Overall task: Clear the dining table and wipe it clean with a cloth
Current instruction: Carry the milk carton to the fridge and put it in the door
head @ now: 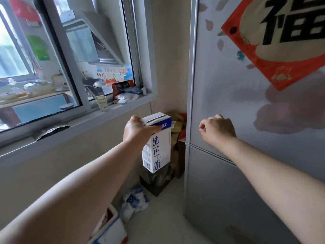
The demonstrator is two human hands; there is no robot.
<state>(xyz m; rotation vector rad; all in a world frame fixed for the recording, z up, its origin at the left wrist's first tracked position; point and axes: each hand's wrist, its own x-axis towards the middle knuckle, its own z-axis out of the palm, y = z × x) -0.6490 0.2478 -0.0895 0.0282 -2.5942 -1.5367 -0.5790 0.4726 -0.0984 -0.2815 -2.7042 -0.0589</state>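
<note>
Head: L hand grips carton

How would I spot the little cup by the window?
Find the big grey window frame left of the fridge. On its sill stands a pale paper cup, upright, just left of a heap of plastic bags. It is the only cup there.

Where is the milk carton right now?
Head view, centre: the milk carton hangs from the left hand, gripped at its top, left of the fridge, below the window sill.
</note>
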